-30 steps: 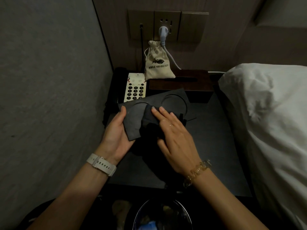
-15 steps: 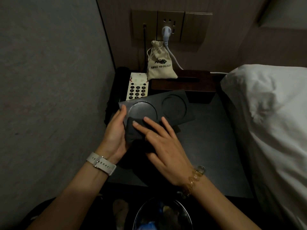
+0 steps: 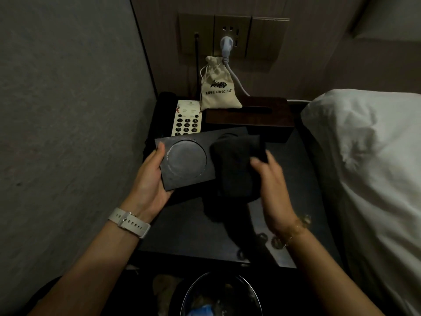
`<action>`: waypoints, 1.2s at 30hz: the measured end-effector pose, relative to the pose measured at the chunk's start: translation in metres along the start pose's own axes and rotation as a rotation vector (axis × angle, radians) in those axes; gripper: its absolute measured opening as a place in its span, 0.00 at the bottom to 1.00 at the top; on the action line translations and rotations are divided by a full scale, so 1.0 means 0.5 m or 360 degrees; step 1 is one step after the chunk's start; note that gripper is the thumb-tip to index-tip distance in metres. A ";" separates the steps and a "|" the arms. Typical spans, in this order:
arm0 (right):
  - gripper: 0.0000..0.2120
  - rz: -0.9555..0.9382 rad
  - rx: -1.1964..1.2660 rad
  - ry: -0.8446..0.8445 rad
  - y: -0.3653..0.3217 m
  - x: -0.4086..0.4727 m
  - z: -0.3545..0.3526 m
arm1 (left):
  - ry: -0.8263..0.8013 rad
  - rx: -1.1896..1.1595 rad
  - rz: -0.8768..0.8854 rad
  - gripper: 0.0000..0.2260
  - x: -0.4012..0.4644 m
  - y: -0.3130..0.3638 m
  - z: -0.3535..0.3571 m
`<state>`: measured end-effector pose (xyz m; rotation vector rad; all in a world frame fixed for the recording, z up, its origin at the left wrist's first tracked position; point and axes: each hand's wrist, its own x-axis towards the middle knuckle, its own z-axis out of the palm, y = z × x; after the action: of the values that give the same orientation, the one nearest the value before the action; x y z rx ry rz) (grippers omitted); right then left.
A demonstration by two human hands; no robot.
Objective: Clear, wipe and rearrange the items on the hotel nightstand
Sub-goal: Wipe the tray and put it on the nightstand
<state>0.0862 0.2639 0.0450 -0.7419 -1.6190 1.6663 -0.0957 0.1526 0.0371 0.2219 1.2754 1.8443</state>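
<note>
Pouch writing: the cream drawstring pouch (image 3: 218, 87) at twelve o'clock carries a dark logo and the number 400-001-5137; the small characters before it are too fine to read.
Phone: a cream keypad phone (image 3: 186, 118) sits just left of the pouch, dark round keys visible, its lower edge cut off by the tray; the print at its top is unreadable.
Tray: the dark coaster tray (image 3: 182, 163) is up off the nightstand (image 3: 296, 179), tilted, one round recess showing clearly at ten o'clock of centre; the second recess is mostly hidden.
Cloth: a dark cloth (image 3: 237, 165) covers the tray's right half and hangs down below it.
Left hand: the left hand (image 3: 152, 179) grips the tray's left end, thumb on top, a white watch on the wrist.
Right hand: the right hand (image 3: 271, 179) is blurred, pressed to the cloth's right side; whether the fingers curl round it, I cannot tell.
Tissue box: a dark wooden tissue box (image 3: 250, 115) lies at one o'clock, the pouch's base on it.
Plug: a pale plug (image 3: 226, 43) sits in the wall socket.
Pillow: a white pillow (image 3: 364, 167) at three o'clock, cut off by the edge.
Bin: a round bin (image 3: 218, 297) at six o'clock, contents murky.
</note>
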 end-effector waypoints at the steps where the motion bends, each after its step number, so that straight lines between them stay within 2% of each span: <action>1: 0.13 0.0044 0.0145 0.0122 -0.005 0.009 -0.012 | 0.0005 -0.0005 0.0005 0.20 0.001 0.002 -0.002; 4: 0.12 0.0039 0.0229 0.0412 -0.015 0.029 -0.047 | 0.0026 -0.0018 0.0006 0.20 -0.001 0.006 -0.002; 6: 0.14 -0.0101 0.0033 0.0465 -0.013 0.029 -0.061 | 0.0045 -0.0007 0.0008 0.19 -0.003 0.005 0.001; 8: 0.21 -0.0252 -0.0244 0.0464 -0.007 0.023 -0.060 | 0.0047 0.0000 -0.0012 0.19 -0.008 0.002 0.010; 10: 0.25 -0.0327 -0.0580 0.0373 -0.001 0.018 -0.046 | 0.0028 -0.0024 -0.0058 0.19 -0.014 -0.002 0.018; 12: 0.24 -0.0445 -0.1054 0.0137 0.010 0.008 -0.025 | -0.0013 -0.0050 -0.0102 0.19 -0.020 -0.004 0.024; 14: 0.30 -0.0644 -0.1508 -0.0100 0.025 0.000 -0.003 | -0.0034 -0.0070 -0.0131 0.20 -0.025 -0.004 0.028; 18: 0.32 -0.0744 -0.1505 -0.0366 0.027 -0.009 0.026 | -0.0001 -0.0120 -0.0124 0.21 -0.027 0.002 0.027; 21: 0.30 -0.0771 -0.1507 -0.0407 0.017 -0.015 0.022 | 0.0023 -0.0136 -0.0105 0.21 -0.022 0.010 0.016; 26: 0.29 -0.0739 -0.1691 -0.0084 0.021 -0.004 -0.008 | 0.0088 -0.0092 0.0022 0.20 -0.013 0.021 0.006; 28: 0.24 -0.0557 -0.1457 0.0026 0.028 -0.002 -0.009 | 0.0112 -0.0068 0.0012 0.19 -0.012 0.018 0.005; 30: 0.14 -0.0299 -0.0919 0.0239 0.037 0.007 -0.016 | 0.0104 -0.0050 -0.0061 0.18 -0.013 0.014 0.004; 31: 0.12 -0.0124 -0.0628 0.0357 0.036 0.017 -0.023 | 0.0090 -0.0047 -0.0101 0.17 -0.014 0.012 0.002; 34: 0.24 0.0512 0.0470 0.0400 0.028 0.038 -0.051 | 0.0030 -0.0050 -0.0194 0.16 -0.019 0.004 0.005; 36: 0.22 0.0745 0.1096 0.0225 0.012 0.030 -0.056 | 0.0012 -0.0044 -0.0225 0.16 -0.021 -0.004 0.012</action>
<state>0.0989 0.2928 0.0383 -0.8759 -0.7026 2.2544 -0.0850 0.1492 0.0415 0.1069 1.2380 1.7421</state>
